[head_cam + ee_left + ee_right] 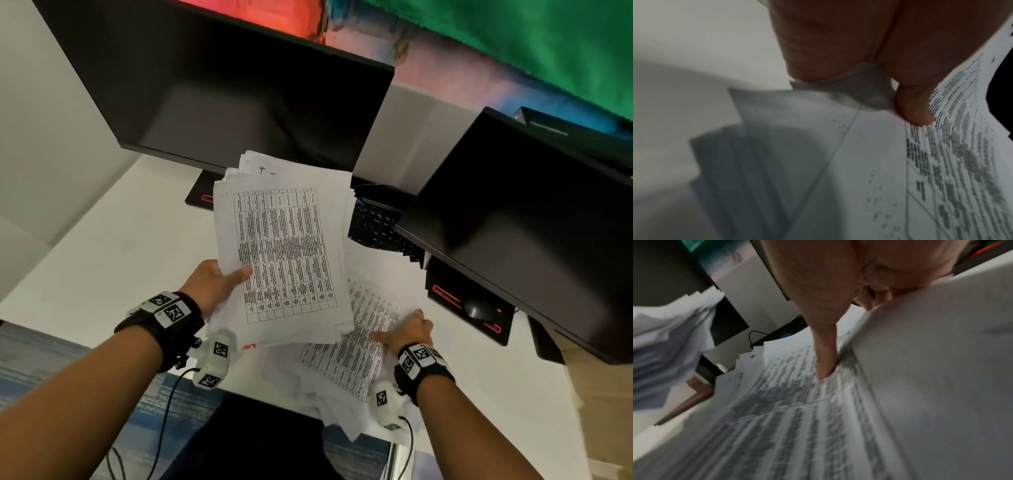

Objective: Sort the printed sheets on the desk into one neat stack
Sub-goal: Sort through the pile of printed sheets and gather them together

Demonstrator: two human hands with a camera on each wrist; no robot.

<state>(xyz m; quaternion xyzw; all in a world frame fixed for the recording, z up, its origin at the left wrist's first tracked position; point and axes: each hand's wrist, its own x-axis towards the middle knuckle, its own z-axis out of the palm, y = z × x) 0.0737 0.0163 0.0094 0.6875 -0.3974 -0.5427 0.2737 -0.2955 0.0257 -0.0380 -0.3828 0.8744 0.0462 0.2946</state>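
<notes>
My left hand [222, 282] holds a thick, uneven stack of printed sheets [284, 253] tilted above the white desk [113, 246]. Its thumb [914, 110] lies on the top sheet, a printed table, and its fingers are hidden underneath. Lower right, several loose printed sheets [349, 359] lie fanned on the desk and hang over its front edge. My right hand [407, 330] grips their right side. Its thumb [826, 356] presses on the printed face [797, 426] while the fingers curl under a raised edge. The held stack [663, 353] shows blurred at the left of the right wrist view.
Two dark monitors [222, 96] [520, 219] stand behind and to the right. A black keyboard [380, 226] lies between them, partly under paper. A mouse [474, 308] sits on the right monitor's base. Cables hang below the desk's front edge.
</notes>
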